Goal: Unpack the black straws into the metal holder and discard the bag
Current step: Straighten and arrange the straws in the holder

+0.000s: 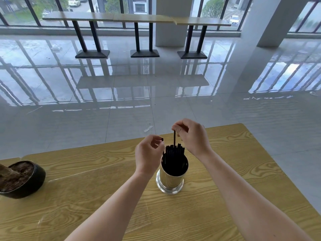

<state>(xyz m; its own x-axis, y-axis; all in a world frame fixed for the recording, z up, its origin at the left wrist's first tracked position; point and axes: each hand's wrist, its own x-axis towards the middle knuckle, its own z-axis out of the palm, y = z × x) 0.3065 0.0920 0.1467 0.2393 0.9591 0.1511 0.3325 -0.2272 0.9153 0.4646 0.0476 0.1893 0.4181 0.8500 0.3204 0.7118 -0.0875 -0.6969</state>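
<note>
A shiny metal holder [171,181] stands upright on the wooden table [225,171], filled with several black straws [173,155] whose tops stick out above its rim. My right hand [192,136] hovers above the holder and pinches the top of one black straw [174,137] that stands higher than the rest. My left hand [149,153] is just left of the holder and pinches the tip of another black straw [162,139] between thumb and fingers. I see no bag on the table.
A dark round plant pot [22,180] with soil sits at the table's left edge. Beyond the table lies a glossy tiled floor with a small scrap of wrapper [148,129]. High bar tables [135,20] and a white pillar stand by the windows.
</note>
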